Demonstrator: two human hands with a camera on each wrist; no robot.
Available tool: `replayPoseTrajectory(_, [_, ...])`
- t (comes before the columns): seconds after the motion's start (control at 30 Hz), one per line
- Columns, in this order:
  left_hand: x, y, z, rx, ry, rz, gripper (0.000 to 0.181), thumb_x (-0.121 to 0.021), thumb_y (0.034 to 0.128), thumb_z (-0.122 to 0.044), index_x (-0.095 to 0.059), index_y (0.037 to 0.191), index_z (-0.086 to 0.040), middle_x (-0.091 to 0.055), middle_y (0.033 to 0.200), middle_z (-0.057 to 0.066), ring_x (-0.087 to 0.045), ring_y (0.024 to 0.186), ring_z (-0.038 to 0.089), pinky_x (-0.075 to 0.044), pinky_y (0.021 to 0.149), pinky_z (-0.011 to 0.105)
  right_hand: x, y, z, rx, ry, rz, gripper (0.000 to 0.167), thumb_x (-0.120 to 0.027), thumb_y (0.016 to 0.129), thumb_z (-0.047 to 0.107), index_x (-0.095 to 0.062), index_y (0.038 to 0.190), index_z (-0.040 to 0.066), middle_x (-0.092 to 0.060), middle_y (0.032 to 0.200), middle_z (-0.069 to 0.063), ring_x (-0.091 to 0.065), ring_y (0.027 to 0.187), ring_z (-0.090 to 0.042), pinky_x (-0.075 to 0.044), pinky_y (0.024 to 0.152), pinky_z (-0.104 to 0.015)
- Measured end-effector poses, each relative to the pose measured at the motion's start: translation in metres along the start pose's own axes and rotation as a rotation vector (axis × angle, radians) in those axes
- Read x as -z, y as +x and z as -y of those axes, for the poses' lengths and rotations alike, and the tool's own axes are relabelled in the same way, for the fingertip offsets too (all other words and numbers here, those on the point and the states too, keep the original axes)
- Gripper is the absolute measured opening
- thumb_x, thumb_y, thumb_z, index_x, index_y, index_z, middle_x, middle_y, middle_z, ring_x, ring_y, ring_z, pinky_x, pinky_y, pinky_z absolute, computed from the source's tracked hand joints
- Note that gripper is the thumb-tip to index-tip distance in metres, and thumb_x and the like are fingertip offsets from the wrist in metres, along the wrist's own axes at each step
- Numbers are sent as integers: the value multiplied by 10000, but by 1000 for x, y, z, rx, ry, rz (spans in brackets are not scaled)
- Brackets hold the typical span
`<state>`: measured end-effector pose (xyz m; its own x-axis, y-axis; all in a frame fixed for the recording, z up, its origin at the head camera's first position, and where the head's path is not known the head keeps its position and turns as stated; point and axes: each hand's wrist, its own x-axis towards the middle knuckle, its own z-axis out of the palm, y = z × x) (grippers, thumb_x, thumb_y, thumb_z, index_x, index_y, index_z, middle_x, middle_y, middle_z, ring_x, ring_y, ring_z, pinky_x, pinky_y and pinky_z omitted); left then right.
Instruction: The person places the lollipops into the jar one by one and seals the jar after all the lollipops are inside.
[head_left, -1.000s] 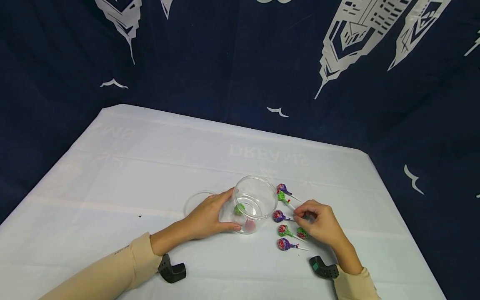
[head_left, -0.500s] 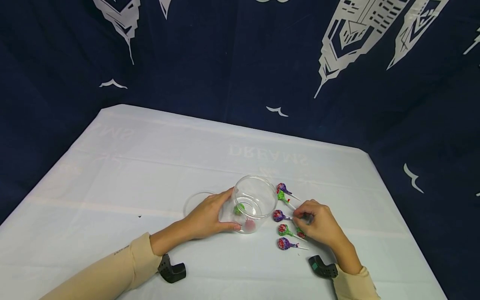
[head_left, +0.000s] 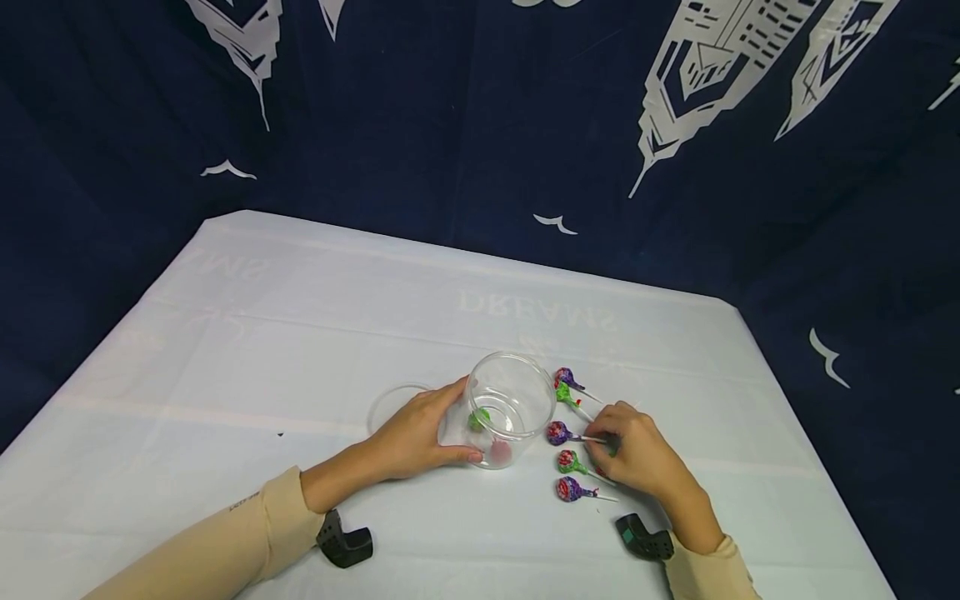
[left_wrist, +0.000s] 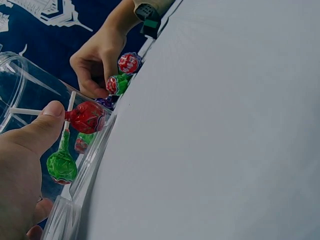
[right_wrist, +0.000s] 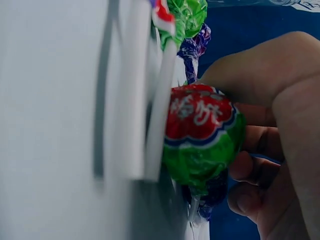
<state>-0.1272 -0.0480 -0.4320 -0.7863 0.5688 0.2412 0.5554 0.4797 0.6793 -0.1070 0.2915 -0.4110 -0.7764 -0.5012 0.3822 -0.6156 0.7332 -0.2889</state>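
My left hand (head_left: 416, 437) grips the clear plastic jar (head_left: 534, 421), its thumb lying along the wall in the left wrist view. Inside the jar are a red lollipop (left_wrist: 89, 118) and a green lollipop (left_wrist: 62, 166). To the right of the jar, my right hand (head_left: 637, 450) is down among loose lollipops. Its curled fingers and thumb meet a green-and-red lollipop (right_wrist: 202, 135) in the right wrist view; the exact contact is partly hidden. A purple lollipop (head_left: 558, 432) has its stick running to those fingers. Another purple wrapper (right_wrist: 216, 192) shows behind the green one.
More lollipops lie right of the jar: a purple one (head_left: 564, 377) and a green one (head_left: 563, 393) farther off, a green one (head_left: 567, 460) and a purple one (head_left: 569, 489) nearer. A clear round lid (head_left: 372, 412) lies partly behind my left hand on the white tablecloth (head_left: 300, 350).
My right hand has shifted slightly nearer to me, and its fingers now cover the green-and-red lollipop that showed beside them before. The left hand and the jar have stayed put.
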Motion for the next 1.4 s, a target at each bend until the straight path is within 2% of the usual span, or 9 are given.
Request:
replayPoseTrajectory(0.4, [1, 1, 1, 0, -3, 3, 990, -826, 784, -445, -337, 1508, 20, -459, 1481, 175, -468, 1313, 373, -368, 1091, 501, -2, 2, 1, 6, -22, 7, 212, -789, 663, -62, -718, 745, 120, -662, 792, 66, -570, 748, -98, -526, 627, -328])
replayPoseTrajectory(0.8, [-2, -3, -1, 7, -37, 12, 998, -826, 776, -463, -334, 1521, -16, -443, 1499, 156, -449, 1332, 367, -363, 1094, 507, -3, -4, 4, -5, 41, -32, 254, -788, 666, -75, -694, 742, 148, -651, 778, 79, -555, 737, -63, -498, 622, -260])
replayPoseTrajectory(0.9, [-2, -2, -2, 3, -37, 13, 997, -824, 778, -463, -332, 1522, -19, -443, 1499, 153, -448, 1334, 362, -361, 1097, 503, -3, -5, 3, -6, 54, -41, 256, -792, 684, -83, -695, 751, 144, -648, 791, 89, -555, 744, -54, -486, 640, -220])
replayPoseTrajectory(1.1, [0, -2, -2, -7, -24, 8, 991, -824, 783, -451, -332, 1518, -5, -457, 1486, 164, -461, 1320, 370, -368, 1090, 506, -3, -5, 1, -5, 96, -43, 181, -782, 792, -25, -694, 784, 134, -659, 821, 68, -567, 761, -58, -451, 676, -147])
replayPoseTrajectory(1.23, [1, -1, -1, -14, -18, 2, 991, -827, 783, -446, -330, 1520, -9, -449, 1493, 156, -455, 1329, 360, -364, 1097, 497, -1, -3, 2, -28, 133, -43, 189, -788, 782, -40, -699, 800, 126, -664, 828, 27, -567, 752, -50, -469, 643, -177])
replayPoseTrajectory(1.4, [1, 1, 1, -22, -18, -1, 992, -824, 784, -451, -329, 1520, -8, -444, 1497, 157, -450, 1335, 356, -364, 1098, 492, 3, -1, 5, -54, 165, -46, 241, -784, 758, -91, -700, 807, 129, -648, 847, 73, -530, 716, -34, -483, 577, -252])
